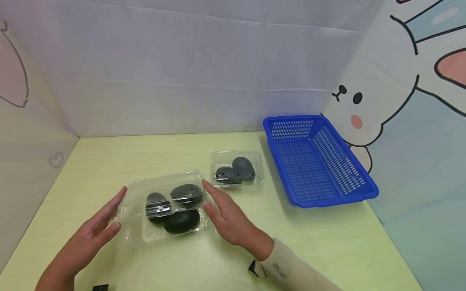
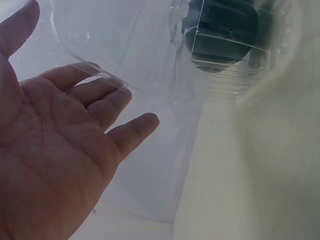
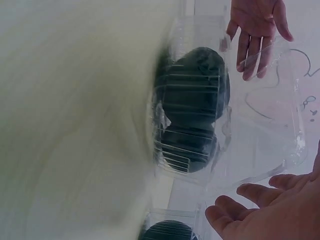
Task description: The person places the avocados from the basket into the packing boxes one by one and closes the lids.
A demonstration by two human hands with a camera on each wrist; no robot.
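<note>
A clear plastic clamshell box (image 1: 145,234) lies on the table with its lid (image 3: 265,115) raised. Inside are three dark, smooth, avocado-shaped pieces (image 1: 182,221), seen through the plastic. My left hand (image 1: 92,236) is at the box's left side, fingers extended; in the left wrist view its fingertips (image 2: 120,90) meet the lid's edge. On the opposite side is my right hand (image 1: 229,216), with straight fingers right by the lid's edge. Neither hand curls round the box.
Behind the box, a smaller clear box (image 1: 214,161) holds two similar dark pieces (image 1: 243,167). A blue perforated plastic basket (image 1: 324,200) stands at the back right of the pale table (image 1: 309,246). A white cloth (image 1: 182,81) hangs at the back, with rabbit-printed sheeting (image 1: 367,97) at the right.
</note>
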